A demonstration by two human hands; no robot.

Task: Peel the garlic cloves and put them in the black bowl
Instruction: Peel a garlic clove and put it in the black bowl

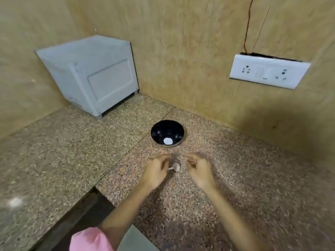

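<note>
The person is at the peeling step: the left hand (156,171) pinches the stem of the garlic (176,167), which is just above the counter (244,178). The right hand (198,169) has curled fingers, but I cannot tell if it holds skin. Next, I think, a bare clove must go to the black bowl (167,132) just behind.

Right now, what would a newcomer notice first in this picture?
Two bare hands, left hand and right hand, meet over a small pale garlic clove on the speckled granite counter. Just beyond sits the glossy black round bowl. A grey boxy appliance fills the far-left corner.
</note>
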